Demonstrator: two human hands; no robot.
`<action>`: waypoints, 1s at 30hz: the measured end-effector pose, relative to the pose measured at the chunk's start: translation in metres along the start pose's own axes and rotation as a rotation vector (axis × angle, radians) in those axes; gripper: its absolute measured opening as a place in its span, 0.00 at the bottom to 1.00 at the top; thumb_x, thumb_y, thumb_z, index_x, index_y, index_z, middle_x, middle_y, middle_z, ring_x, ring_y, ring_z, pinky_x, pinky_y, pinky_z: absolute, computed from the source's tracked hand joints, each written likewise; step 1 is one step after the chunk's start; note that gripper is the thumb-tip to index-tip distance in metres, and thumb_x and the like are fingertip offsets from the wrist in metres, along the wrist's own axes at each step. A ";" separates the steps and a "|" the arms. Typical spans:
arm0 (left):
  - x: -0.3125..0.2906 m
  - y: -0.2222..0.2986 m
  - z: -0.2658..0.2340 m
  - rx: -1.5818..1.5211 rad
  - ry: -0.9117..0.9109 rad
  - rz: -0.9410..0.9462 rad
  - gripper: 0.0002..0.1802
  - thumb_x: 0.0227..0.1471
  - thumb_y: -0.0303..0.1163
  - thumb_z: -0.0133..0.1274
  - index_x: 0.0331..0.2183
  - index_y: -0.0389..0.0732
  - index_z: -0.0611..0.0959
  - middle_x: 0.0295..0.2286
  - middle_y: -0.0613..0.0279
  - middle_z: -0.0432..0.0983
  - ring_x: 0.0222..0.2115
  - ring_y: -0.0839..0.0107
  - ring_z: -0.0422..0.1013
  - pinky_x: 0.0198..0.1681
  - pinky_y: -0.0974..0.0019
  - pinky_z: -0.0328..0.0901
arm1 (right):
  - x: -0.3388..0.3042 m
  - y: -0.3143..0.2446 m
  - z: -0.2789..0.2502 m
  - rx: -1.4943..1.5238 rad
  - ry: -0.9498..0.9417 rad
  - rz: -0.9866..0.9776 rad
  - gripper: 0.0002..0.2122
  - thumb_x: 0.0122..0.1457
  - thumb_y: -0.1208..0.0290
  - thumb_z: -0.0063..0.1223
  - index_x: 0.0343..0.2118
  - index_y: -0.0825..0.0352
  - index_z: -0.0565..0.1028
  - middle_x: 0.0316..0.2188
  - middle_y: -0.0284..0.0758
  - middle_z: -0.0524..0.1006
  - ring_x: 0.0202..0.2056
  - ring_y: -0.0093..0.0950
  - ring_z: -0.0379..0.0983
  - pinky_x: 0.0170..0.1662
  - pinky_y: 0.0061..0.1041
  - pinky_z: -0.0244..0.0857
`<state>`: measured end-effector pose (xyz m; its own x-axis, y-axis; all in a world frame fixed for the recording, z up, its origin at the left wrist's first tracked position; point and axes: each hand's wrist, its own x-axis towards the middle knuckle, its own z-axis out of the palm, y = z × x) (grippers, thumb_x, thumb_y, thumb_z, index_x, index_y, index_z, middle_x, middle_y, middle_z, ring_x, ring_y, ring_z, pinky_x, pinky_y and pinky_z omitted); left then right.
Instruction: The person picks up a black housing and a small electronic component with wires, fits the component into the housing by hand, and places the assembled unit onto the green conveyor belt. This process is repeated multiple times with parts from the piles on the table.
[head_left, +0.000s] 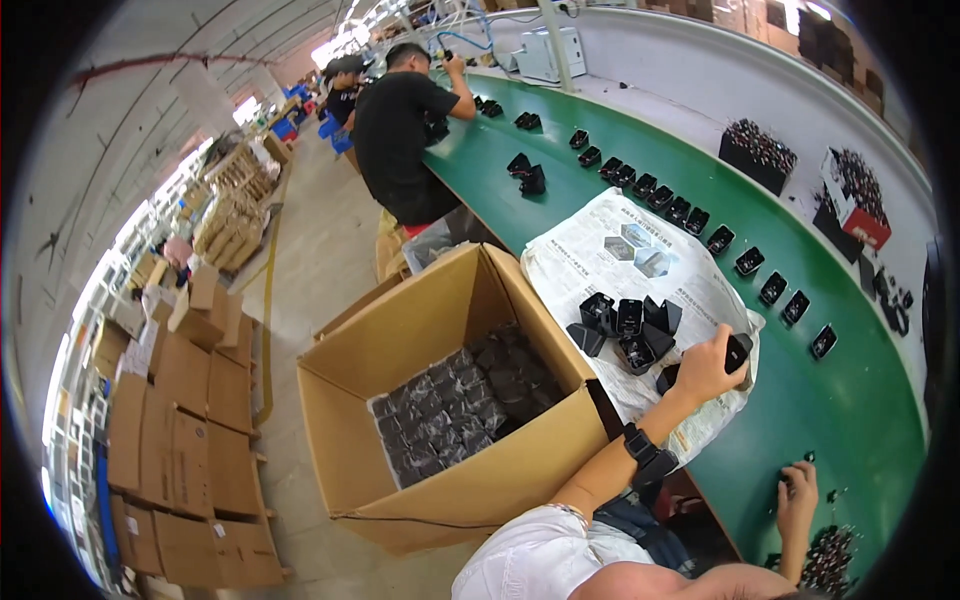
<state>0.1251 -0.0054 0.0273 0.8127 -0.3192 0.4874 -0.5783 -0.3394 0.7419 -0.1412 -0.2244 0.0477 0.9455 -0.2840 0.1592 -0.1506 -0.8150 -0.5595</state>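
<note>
My left hand (708, 368) is closed round a black plastic housing (738, 352) above the printed white sheet (690, 270). Beside it on that sheet lies a loose heap of similar black housings (630, 318). Farther right, low over the green table, my right hand (797, 497) has its fingers curled together. What they pinch, if anything, is too small to make out. A tiny black part (810, 457) shows by its fingertips. Just below that hand sits a pile of small wired parts (830, 560).
An open cardboard box (345, 480) with wrapped black pieces stands at my left against the green table (760, 430). Black housings (678, 210) form a long row across it. Bins of wired parts (758, 155) line the wall. A co-worker (400, 140) sits at the far end.
</note>
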 end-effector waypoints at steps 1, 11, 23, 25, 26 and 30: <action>0.001 -0.001 0.007 -0.043 0.052 0.068 0.30 0.46 0.42 0.63 0.45 0.38 0.69 0.24 0.44 0.77 0.25 0.43 0.76 0.28 0.46 0.70 | -0.002 0.022 0.009 -0.004 0.070 -0.105 0.10 0.52 0.90 0.51 0.37 0.72 0.76 0.43 0.42 0.71 0.29 0.30 0.72 0.33 0.23 0.68; 0.011 -0.005 0.000 -0.241 0.115 0.161 0.30 0.38 0.36 0.66 0.45 0.41 0.73 0.38 0.48 0.74 0.40 0.46 0.73 0.41 0.50 0.69 | 0.016 0.027 0.011 0.022 0.273 -0.052 0.05 0.56 0.79 0.59 0.33 0.69 0.73 0.34 0.35 0.78 0.26 0.22 0.70 0.30 0.23 0.65; -0.045 0.070 0.006 -0.738 -0.200 0.074 0.32 0.36 0.34 0.68 0.43 0.39 0.70 0.26 0.50 0.73 0.27 0.50 0.73 0.32 0.58 0.67 | 0.028 0.065 0.004 0.392 0.199 0.203 0.04 0.65 0.75 0.53 0.35 0.69 0.71 0.44 0.36 0.77 0.31 0.18 0.71 0.34 0.16 0.67; -0.062 0.075 0.029 -0.819 -0.287 0.041 0.32 0.36 0.35 0.67 0.42 0.37 0.69 0.26 0.47 0.73 0.27 0.49 0.73 0.32 0.56 0.66 | 0.031 0.082 0.006 0.478 0.221 0.190 0.02 0.64 0.78 0.52 0.36 0.68 0.71 0.46 0.36 0.75 0.38 0.18 0.69 0.41 0.18 0.65; -0.075 0.075 0.041 -0.840 -0.332 -0.010 0.32 0.35 0.36 0.67 0.41 0.36 0.69 0.25 0.48 0.72 0.27 0.50 0.73 0.32 0.56 0.66 | 0.034 0.081 0.008 0.486 0.211 0.197 0.02 0.64 0.78 0.52 0.36 0.68 0.71 0.46 0.36 0.75 0.38 0.18 0.69 0.41 0.18 0.65; -0.098 0.082 0.081 -0.859 -0.360 -0.143 0.31 0.35 0.38 0.68 0.39 0.35 0.70 0.26 0.48 0.72 0.26 0.51 0.71 0.34 0.55 0.66 | 0.022 0.058 -0.005 0.606 0.116 0.133 0.08 0.59 0.82 0.53 0.41 0.67 0.73 0.46 0.33 0.72 0.46 0.22 0.68 0.52 0.23 0.61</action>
<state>-0.0076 -0.0736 0.0029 0.7181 -0.6277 0.3004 -0.1076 0.3264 0.9391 -0.1308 -0.2799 0.0228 0.8874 -0.4437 0.1250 -0.0420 -0.3478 -0.9366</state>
